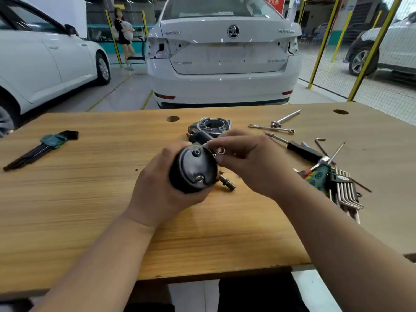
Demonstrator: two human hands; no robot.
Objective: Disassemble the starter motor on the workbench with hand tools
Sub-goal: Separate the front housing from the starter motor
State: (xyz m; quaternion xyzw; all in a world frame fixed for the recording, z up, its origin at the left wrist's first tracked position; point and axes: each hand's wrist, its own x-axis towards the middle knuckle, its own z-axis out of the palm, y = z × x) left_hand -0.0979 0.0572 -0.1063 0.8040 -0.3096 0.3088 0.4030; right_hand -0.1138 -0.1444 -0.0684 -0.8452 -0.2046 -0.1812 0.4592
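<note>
Left hand grips starter motor body, end cap facing camera, two screws visible. Right hand pinches small nut at cap's upper right edge. Wooden surface: hex key set left; wrenches, screwdriver right. White car behind.

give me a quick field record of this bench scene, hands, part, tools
left hand: wrapped around the starter motor, black end cap facing the camera
right hand: fingers pinching a small nut beside the cap's upper edge
end cap bolts: two visible
bench left: hex key set
bench right: wrenches, screwdriver, second hex key set
behind motor: detached grey housing
</note>
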